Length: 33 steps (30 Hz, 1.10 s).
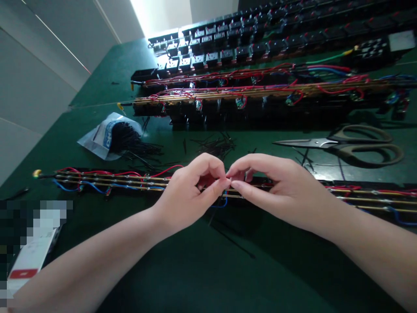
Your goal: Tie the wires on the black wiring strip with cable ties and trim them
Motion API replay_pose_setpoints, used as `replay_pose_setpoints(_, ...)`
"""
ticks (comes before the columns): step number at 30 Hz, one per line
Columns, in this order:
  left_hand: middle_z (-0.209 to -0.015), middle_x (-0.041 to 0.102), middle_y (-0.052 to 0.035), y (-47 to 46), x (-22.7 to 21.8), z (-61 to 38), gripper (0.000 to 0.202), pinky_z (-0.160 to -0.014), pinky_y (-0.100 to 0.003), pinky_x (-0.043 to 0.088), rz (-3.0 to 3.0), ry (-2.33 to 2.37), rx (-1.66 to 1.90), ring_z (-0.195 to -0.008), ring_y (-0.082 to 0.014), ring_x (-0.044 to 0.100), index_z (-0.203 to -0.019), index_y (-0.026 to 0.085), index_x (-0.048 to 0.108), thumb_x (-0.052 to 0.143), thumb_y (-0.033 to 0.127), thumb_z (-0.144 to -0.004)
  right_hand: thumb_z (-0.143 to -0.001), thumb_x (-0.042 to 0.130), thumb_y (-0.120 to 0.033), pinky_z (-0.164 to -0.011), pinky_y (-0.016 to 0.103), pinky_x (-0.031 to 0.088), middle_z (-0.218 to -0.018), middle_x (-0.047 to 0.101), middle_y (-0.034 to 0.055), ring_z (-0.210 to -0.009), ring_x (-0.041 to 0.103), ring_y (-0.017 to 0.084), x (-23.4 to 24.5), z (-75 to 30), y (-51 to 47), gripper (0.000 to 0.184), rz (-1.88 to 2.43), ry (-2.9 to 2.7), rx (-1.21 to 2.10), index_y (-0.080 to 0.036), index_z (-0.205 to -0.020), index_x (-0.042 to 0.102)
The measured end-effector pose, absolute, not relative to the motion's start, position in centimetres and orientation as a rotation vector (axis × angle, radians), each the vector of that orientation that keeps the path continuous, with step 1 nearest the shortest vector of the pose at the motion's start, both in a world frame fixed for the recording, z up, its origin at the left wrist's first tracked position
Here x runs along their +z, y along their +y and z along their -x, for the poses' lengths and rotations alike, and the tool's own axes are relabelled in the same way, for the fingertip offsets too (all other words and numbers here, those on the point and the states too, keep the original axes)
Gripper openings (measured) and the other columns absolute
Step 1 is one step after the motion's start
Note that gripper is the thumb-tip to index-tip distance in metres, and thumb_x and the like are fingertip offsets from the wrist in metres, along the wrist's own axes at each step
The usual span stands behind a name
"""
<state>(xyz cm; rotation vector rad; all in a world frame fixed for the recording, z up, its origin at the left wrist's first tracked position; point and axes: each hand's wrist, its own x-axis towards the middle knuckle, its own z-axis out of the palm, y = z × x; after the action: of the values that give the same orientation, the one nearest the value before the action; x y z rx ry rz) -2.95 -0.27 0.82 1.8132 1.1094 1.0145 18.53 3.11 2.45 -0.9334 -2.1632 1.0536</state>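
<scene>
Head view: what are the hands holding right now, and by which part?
Cannot be told. The left hand and right hand pinch fingertips together over the middle of the near wired strip; the fingers hide whatever is between them.

Green table [208, 269]: wired strips [124, 180], scissors [352, 145], bag [104, 137] of likely cable ties.

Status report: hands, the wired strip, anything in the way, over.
Fingertips pinched together, left hand and right hand, over the wired strip; pinched item hidden. Beyond them scissors and bag of cable ties, clear of the hands.
</scene>
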Motion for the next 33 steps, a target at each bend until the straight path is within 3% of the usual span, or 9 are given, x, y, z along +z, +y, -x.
replay_pose_setpoints(10,-0.085,0.062,0.0026,-0.32,0.79,2.97,0.011,-0.062,-0.020,0.045,-1.806,1.114,0.998,-0.073,-0.0086,0.058,-0.095,0.021,0.057,0.067,0.023,-0.099,-0.096,0.069,-0.035,-0.058,0.026,0.052,-0.086,0.074,0.0003,-0.071,0.067,0.015,1.81,-18.81,3.21,0.011,0.920,-2.138,1.016,-0.026,-0.096,0.074)
replay_pose_setpoints(17,-0.086,0.062,0.0025,-0.37,1.16,2.92,0.013,-0.060,-0.020,0.045,-1.828,1.093,0.995,-0.070,-0.0074,0.055,-0.095,0.021,0.056,0.066,0.013,-0.092,-0.095,0.067,-0.035,-0.055,0.032,0.052,-0.084,0.074,0.0017,-0.070,0.067,0.018,1.93,-18.78,3.16,0.009,0.924,-2.139,1.005,-0.028,-0.094,0.073)
replay_pose_setpoints(23,-0.090,0.064,0.0018,-0.35,1.16,2.92,0.017,-0.059,-0.019,0.043,-1.830,1.094,0.977,-0.068,-0.0063,0.055,-0.097,0.020,0.056,0.066,0.009,-0.089,-0.094,0.067,-0.030,-0.055,0.029,0.053,-0.084,0.074,0.0011,-0.070,0.067,0.017,2.05,-18.82,3.12,0.008,0.919,-2.128,1.033,-0.027,-0.096,0.073)
replay_pose_setpoints(33,-0.090,0.063,0.0030,-0.24,1.36,2.79,0.017,-0.060,-0.016,0.045,-1.888,1.067,0.969,-0.070,-0.0049,0.055,-0.098,0.020,0.058,0.066,0.008,-0.089,-0.093,0.069,-0.037,-0.053,0.028,0.051,-0.081,0.073,0.0017,-0.066,0.065,0.016,2.47,-18.74,3.37,0.013,0.951,-2.085,1.101,-0.025,-0.090,0.074)
